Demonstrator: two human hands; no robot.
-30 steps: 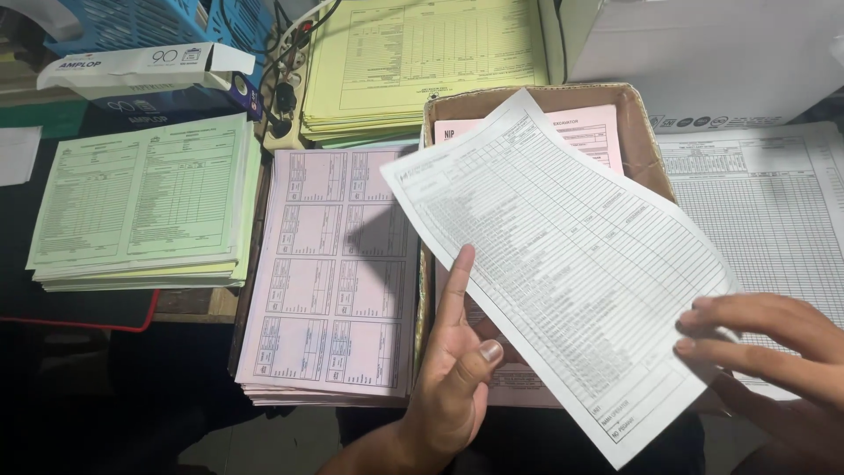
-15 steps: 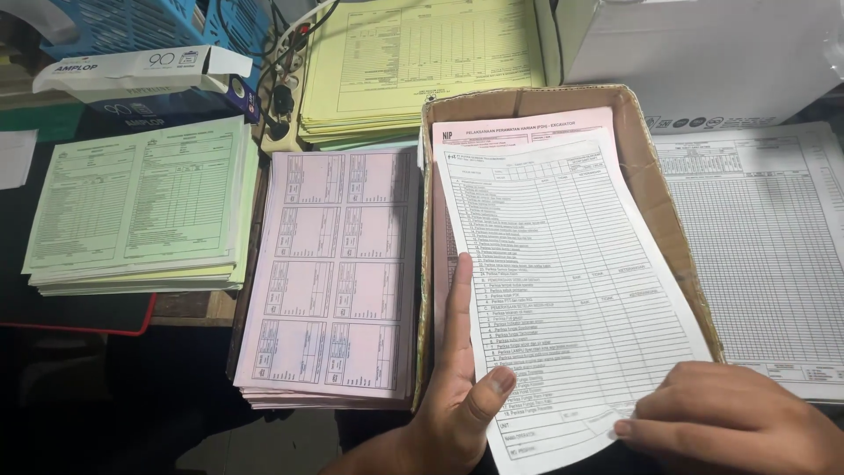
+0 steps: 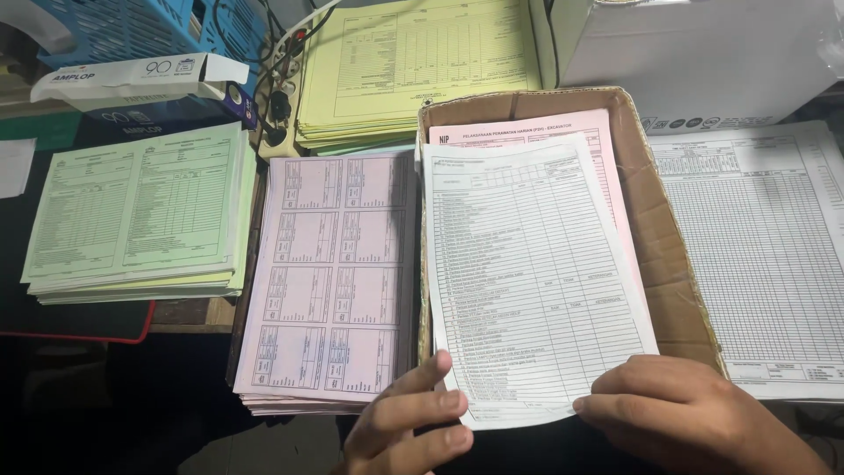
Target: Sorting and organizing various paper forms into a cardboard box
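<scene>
Lying flat inside shallow brown cardboard box: white printed form sheet, on top of pink form. Pressing on sheet's near right corner, right hand, fingers curled, palm down. Touching near left edge with spread, loosely open fingers, gripping nothing: left hand. Just left of box, pink form stack; farther left, green form stack; beyond, yellow form stack.

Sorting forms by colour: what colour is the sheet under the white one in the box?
Pink sheet, below the white form in the box; head view.
</scene>
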